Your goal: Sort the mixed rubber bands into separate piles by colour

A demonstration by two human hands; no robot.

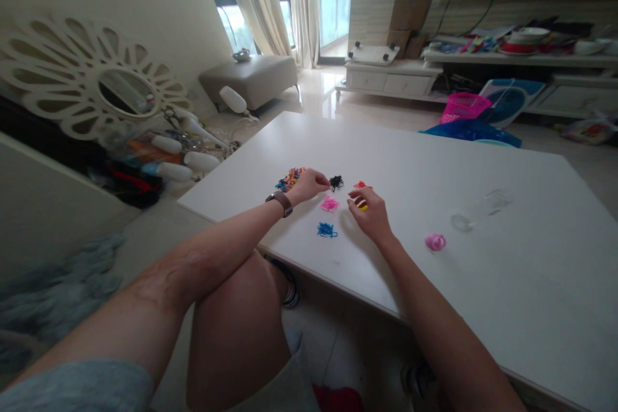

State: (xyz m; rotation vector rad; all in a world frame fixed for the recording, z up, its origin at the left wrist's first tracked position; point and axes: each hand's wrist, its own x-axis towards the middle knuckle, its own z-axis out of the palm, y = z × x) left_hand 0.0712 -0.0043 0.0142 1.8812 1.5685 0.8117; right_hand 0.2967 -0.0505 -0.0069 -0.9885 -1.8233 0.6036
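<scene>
My left hand, with a watch on its wrist, has its fingertips pinched together beside a pile of black elastic bands. Whatever it holds is too small to make out. Partly behind that hand lies a mixed, many-coloured pile of elastic bands. My right hand hovers with curved fingers, thumb and forefinger apart. It partly covers yellow bands and the near side of red bands. Pink bands lie between the hands, and blue bands sit nearer the table's front edge.
On the white table, a pink round object lies to the right. Clear transparent items are beyond it. A pink basket stands past the far edge. Lamp parts and a flower-shaped mirror are at the left.
</scene>
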